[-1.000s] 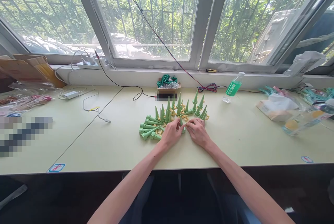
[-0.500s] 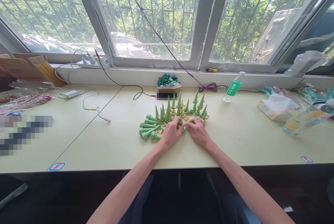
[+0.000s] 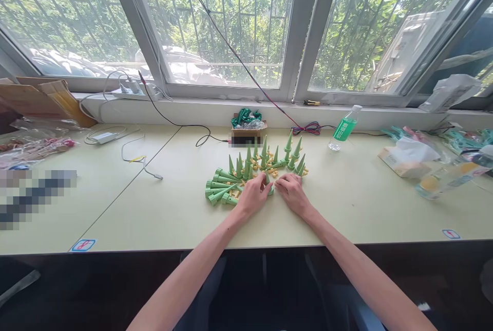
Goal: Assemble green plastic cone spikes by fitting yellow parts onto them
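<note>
The left hand [image 3: 254, 195] holds a green cone [image 3: 267, 179], the right hand [image 3: 293, 195] beside it. More cones [image 3: 264, 149] stand behind.

Green is being shown by the cones [image 3: 264, 151], yellow by the pegs [image 3: 236, 194], pale yellow-green by the tabletop [image 3: 173, 213]; white lettering is being carried by the green bottle label [image 3: 344, 129].

The place looks like a plain workroom, perhaps for light assembly — a long pale tabletop [image 3: 154, 218], crossed by a seam, runs beneath a row of windows [image 3: 227, 22] with bars outside. Marked stickers [image 3: 83, 245] sit along its near edge, like labels for work places. A power strip [image 3: 148, 92] lies on the ledge, and the table bears many matching green spikes [image 3: 264, 153] and bagged goods [image 3: 46, 147].
</note>
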### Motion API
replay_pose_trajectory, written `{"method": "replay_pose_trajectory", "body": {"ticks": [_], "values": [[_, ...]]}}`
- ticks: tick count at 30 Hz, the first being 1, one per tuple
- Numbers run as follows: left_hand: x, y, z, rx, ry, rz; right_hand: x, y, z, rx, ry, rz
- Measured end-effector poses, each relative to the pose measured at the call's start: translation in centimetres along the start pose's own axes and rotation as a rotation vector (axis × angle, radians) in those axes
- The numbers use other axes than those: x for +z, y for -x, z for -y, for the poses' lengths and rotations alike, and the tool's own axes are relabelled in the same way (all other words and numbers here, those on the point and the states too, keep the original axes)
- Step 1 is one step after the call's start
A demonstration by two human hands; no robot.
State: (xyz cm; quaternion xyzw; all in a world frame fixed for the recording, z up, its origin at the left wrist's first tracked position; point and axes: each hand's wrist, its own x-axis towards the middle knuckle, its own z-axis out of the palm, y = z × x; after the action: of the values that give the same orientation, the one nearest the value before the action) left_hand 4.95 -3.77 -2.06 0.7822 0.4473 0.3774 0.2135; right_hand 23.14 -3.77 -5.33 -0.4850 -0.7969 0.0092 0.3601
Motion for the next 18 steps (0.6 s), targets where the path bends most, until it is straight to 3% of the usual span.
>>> {"method": "replay_pose_trajectory", "body": {"ticks": [18], "values": [[0.0, 0.0, 0.0, 0.018, -0.006, -0.020, -1.1, 0.2, 1.0, -0.016, -0.046, 0.032]]}}
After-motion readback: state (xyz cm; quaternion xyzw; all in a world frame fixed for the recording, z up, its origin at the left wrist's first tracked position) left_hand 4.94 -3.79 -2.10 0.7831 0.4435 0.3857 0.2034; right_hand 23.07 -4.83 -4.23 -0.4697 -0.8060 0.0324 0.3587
